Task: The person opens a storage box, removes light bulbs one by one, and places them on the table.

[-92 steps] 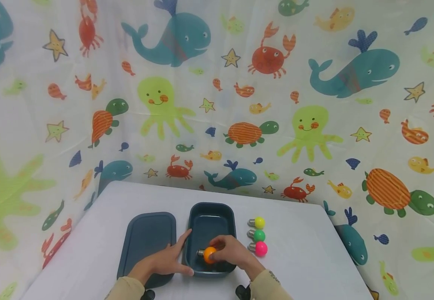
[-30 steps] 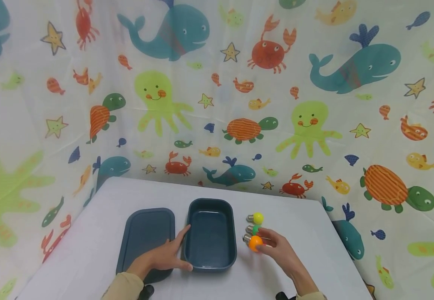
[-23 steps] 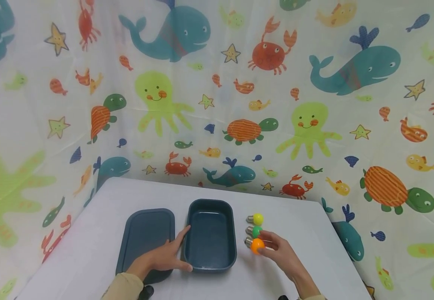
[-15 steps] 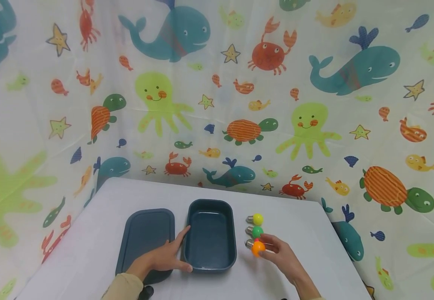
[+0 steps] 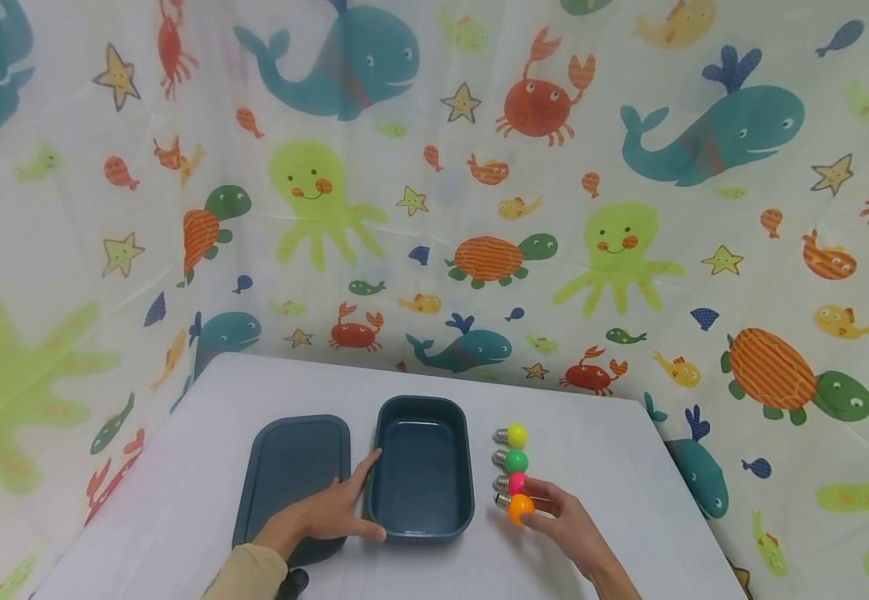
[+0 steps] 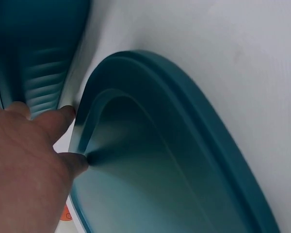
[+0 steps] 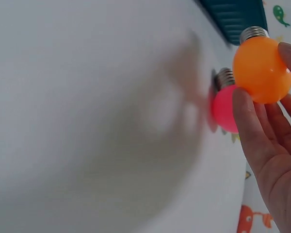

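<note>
My right hand [image 5: 571, 527] pinches an orange light bulb [image 5: 521, 509] between thumb and fingertips, its metal screw base pointing left. In the right wrist view the orange bulb [image 7: 263, 70] appears close beside a pink bulb [image 7: 225, 109]. Behind it on the table lie the pink bulb [image 5: 516, 483], a green bulb [image 5: 516, 461] and a yellow bulb [image 5: 516, 435] in a column. My left hand [image 5: 327, 511] rests with spread, fairly straight fingers at the left side of a dark blue rectangular container [image 5: 421, 537]. Its other fingers reach over the matching lid [image 5: 302, 454].
The white table [image 5: 591, 450] carries the container, the lid to its left and the bulbs to its right. A curtain [image 5: 434, 333] printed with sea animals hangs behind and at both sides.
My right hand has carried the orange bulb out of the container to the right, then nearer to me, uncovering the pink and green bulbs. The left hand stays by the container.
</note>
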`<state>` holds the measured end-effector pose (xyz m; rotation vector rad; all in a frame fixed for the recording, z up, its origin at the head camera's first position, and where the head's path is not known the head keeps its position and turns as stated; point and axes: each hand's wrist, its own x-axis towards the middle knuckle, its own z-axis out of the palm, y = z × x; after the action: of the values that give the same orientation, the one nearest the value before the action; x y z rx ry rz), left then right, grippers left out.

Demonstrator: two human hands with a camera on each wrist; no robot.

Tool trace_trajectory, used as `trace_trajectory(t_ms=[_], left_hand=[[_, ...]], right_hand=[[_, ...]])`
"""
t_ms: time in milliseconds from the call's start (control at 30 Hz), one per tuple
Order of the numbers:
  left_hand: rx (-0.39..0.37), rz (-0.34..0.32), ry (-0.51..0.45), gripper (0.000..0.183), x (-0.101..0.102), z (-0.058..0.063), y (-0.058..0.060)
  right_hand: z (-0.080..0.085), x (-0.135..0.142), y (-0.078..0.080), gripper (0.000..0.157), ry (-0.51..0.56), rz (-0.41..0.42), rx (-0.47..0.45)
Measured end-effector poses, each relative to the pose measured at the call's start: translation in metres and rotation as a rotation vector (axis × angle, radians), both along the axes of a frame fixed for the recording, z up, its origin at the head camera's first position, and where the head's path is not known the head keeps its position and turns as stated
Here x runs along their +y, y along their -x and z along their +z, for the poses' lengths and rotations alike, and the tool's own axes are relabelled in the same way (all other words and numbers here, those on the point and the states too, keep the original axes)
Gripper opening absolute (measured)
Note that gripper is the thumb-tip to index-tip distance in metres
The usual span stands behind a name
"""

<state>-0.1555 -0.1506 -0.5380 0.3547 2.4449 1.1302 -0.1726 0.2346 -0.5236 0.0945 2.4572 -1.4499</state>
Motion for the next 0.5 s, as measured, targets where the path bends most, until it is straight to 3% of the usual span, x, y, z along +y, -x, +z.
trace_trajectory(t_ms=[267, 500], left_hand=[[0.002, -0.005, 0.017, 0.124, -0.002, 0.0, 0.002], [0.007, -0.007, 0.028, 0.123, -0.004, -0.002, 0.004]], right_hand=[[-0.009, 0.003, -0.001, 0.055, -0.02, 0.065, 0.006], [-0.016, 0.001, -0.001, 0.052, -0.132, 0.061, 0.029]])
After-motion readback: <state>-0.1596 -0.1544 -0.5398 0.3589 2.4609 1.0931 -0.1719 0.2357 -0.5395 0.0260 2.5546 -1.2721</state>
